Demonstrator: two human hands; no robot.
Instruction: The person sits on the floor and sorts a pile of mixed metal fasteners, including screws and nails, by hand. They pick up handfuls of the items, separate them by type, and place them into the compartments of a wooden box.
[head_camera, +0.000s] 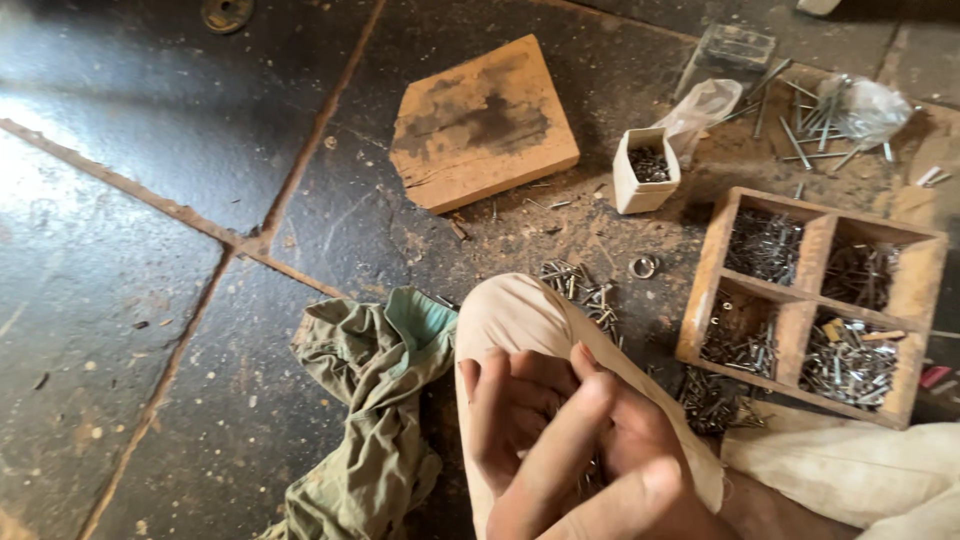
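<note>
While cupped low in the frame over a knee, left hand (510, 415) and right hand (610, 460) pinching small nails, sorted wooden tray (715, 270) lower right.

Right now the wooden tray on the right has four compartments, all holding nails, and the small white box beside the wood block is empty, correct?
Not quite. The head view shows the white box holds small dark nails. The wooden tray does have four compartments with nails, and the box stands beside the wood block.
</note>
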